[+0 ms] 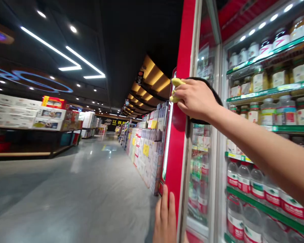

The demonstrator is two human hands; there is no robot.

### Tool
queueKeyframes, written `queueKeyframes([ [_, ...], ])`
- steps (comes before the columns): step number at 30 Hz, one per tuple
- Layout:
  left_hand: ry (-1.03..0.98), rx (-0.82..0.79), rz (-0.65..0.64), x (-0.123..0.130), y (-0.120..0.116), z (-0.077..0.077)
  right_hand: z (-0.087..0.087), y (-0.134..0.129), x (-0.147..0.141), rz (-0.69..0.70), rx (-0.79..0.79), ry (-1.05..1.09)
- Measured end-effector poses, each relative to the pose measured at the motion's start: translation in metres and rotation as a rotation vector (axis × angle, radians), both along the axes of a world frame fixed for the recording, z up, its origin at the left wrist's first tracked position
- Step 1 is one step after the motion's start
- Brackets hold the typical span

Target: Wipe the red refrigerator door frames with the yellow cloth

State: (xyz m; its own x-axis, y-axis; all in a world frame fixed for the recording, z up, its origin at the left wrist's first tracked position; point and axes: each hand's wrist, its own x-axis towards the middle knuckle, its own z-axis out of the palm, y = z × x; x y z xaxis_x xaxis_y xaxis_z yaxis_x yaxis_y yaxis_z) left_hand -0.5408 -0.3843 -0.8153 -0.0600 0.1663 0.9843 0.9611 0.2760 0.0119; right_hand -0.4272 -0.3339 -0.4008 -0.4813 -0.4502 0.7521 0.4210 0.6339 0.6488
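A yellow cloth (176, 82) is bunched in my right hand (196, 98), whose fingers press it against the upper part of the red cooler door frame (178, 145). Behind that wrist, a black curved handle (214, 92) is partly covered. Lower down, my left hand (165, 217) grips the same door, its fingers long against the red face; a bit of skin shows past the edge, probably the thumb. A lit white strip (168, 141) runs along the door's outer side. The door stands swung out, with its glass (205, 135) to the right of the frame.
Cooler shelves (268, 130) full of bottles fill the right side. Left of the door, stacked boxed goods (144, 148) line the aisle. Grey floor (91, 195) stretches away, and a display table (27, 135) holds white cartons (50, 116) at far left.
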Motion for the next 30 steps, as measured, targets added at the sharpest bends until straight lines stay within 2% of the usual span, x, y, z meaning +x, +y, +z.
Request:
queueKeyframes([
  [2, -0.068, -0.053, -0.031, 0.01, -0.005, 0.003, -0.034, -0.001, 0.002, -0.022, 0.002, -0.063],
  [5, -0.142, -0.073, -0.05, 0.023, -0.01, 0.007, -0.1, -0.001, 0.015, -0.042, 0.05, -0.194],
  [7, -0.157, -0.06, -0.09, 0.033, -0.011, 0.008, -0.124, -0.001, 0.027, -0.038, 0.103, -0.265],
  [9, -0.154, -0.04, -0.15, 0.042, -0.009, 0.008, -0.123, 0.001, 0.038, -0.045, 0.112, -0.259],
  [13, -0.12, -0.007, -0.282, 0.066, -0.001, 0.006, -0.075, 0.005, 0.061, -0.075, 0.011, -0.1],
  [15, -0.129, 0.001, -0.33, 0.079, 0.001, 0.005, -0.06, 0.008, 0.075, -0.077, -0.038, -0.058],
  [17, -0.188, -0.006, -0.423, 0.09, 0.001, 0.006, -0.061, 0.011, 0.092, -0.057, -0.067, -0.043],
  [19, -0.289, -0.013, -0.583, 0.098, 0.0, 0.009, -0.074, 0.014, 0.111, -0.025, -0.081, -0.046],
  [22, -0.461, -0.051, -0.88, 0.102, -0.003, 0.022, -0.105, 0.019, 0.146, 0.004, -0.094, -0.068],
  [25, -0.605, -0.232, -1.186, 0.107, 0.002, 0.045, -0.147, 0.028, 0.184, -0.063, -0.122, -0.087],
  [27, -0.716, -0.34, -1.367, 0.116, 0.012, 0.061, -0.184, 0.036, 0.212, -0.13, -0.113, -0.127],
  [30, -0.834, -0.359, -1.505, 0.137, 0.032, 0.079, -0.252, 0.049, 0.255, -0.145, -0.076, -0.24],
])
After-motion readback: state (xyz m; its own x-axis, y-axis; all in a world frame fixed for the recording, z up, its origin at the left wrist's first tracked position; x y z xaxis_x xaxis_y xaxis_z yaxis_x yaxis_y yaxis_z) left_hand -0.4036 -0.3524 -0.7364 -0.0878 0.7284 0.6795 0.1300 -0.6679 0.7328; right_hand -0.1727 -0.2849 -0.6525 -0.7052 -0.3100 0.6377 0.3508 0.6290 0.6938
